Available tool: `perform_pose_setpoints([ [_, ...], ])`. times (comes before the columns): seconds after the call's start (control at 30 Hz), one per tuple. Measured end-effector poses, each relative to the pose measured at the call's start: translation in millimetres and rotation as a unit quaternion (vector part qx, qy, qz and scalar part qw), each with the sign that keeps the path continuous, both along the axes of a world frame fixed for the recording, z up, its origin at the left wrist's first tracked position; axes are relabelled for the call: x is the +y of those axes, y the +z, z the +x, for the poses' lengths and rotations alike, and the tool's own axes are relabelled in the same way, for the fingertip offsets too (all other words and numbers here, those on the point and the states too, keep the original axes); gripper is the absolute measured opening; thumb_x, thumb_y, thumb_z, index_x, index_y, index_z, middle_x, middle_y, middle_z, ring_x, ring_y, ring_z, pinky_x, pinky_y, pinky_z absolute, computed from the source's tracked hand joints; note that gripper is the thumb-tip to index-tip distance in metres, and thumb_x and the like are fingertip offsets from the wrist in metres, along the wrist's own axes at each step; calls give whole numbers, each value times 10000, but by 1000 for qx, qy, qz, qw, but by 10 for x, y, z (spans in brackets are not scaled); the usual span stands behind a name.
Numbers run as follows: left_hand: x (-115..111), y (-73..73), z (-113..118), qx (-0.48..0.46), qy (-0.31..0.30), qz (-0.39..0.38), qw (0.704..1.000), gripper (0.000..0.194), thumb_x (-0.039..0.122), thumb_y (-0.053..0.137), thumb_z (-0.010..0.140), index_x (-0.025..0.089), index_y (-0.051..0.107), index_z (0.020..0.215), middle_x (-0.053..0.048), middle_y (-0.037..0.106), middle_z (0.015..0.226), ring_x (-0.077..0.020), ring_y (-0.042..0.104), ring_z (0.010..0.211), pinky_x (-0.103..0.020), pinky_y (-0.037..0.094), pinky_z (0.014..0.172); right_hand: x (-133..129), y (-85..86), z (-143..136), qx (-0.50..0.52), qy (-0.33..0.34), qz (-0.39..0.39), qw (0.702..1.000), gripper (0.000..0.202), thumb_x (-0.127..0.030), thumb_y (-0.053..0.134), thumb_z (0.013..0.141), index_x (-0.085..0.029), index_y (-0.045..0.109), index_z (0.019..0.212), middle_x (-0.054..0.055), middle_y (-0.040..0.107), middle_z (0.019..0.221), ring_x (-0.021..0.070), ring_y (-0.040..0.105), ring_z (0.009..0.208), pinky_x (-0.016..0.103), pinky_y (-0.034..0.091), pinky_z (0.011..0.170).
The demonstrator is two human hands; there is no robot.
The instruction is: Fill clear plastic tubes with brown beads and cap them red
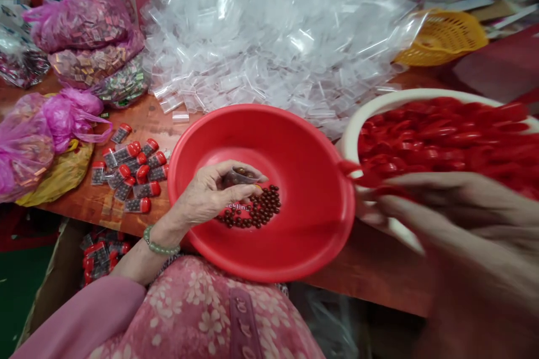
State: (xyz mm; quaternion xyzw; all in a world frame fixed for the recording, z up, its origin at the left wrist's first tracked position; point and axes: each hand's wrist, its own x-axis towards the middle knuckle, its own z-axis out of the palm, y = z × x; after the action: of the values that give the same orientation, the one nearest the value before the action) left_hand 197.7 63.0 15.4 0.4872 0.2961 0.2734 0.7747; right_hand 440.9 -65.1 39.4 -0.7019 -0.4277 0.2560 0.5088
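Observation:
My left hand (200,193) is closed around a small clear plastic container (239,176) with dark round balls visible inside. It is held over a red basin (311,179). Loose brown balls (267,205) lie on the basin's floor below, partly over white lettering. Blurred by motion, my right hand (458,224) is at the right, in front of a white tub (351,137) full of red plastic caps (438,129). Its fingertips pinch a red cap (393,189), whose outline is smeared.
Filled red-capped containers (137,168) lie left of the basin; more (101,258) are in a box below the table edge. Behind stands a large heap of clear empty containers (273,56). Pink bags (88,22) crowd the left, and a yellow basket (446,36) sits back right.

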Motion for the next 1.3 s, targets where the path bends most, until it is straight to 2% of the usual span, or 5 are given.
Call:
perform_pose_setpoints([
  [0.13,-49,-81,-1,-41,33,-16,999,297,292,780,774,154,705,1026,-91,748,1044,-170,723,874,-251,566,725,422,-190,-520,225,93,19,970,128,-302,784,750,-219,728,830,-16,661,522,124,634,443,214,528,442],
  [0.27,-89,-158,-29,-51,46,-20,997,340,268,821,729,186,730,1046,-57,763,983,-162,712,884,-241,565,731,544,-319,-705,277,152,10,949,150,-308,753,786,-192,702,867,-24,678,544,112,630,435,207,539,448],
  [0.6,-91,-140,1,8,85,44,995,240,253,828,701,151,741,900,-32,741,900,-125,671,847,-242,538,811,518,-296,-767,100,184,-53,976,164,-300,703,844,-201,769,957,3,721,675,96,651,557,192,549,526],
  [1.03,-40,-125,-35,-10,54,-27,998,333,398,828,695,143,720,878,-26,687,862,-126,619,793,-259,486,765,498,-444,-969,-133,92,203,966,532,-113,806,742,-339,689,1209,-11,772,984,138,730,807,255,619,757],
  [1.3,-70,-198,-14,-87,22,-53,995,355,405,763,793,190,669,1060,-1,656,856,-99,621,751,-236,520,740,572,-418,-1044,-239,91,210,944,558,-99,648,874,-336,583,1375,48,714,1000,151,689,841,286,600,717],
])
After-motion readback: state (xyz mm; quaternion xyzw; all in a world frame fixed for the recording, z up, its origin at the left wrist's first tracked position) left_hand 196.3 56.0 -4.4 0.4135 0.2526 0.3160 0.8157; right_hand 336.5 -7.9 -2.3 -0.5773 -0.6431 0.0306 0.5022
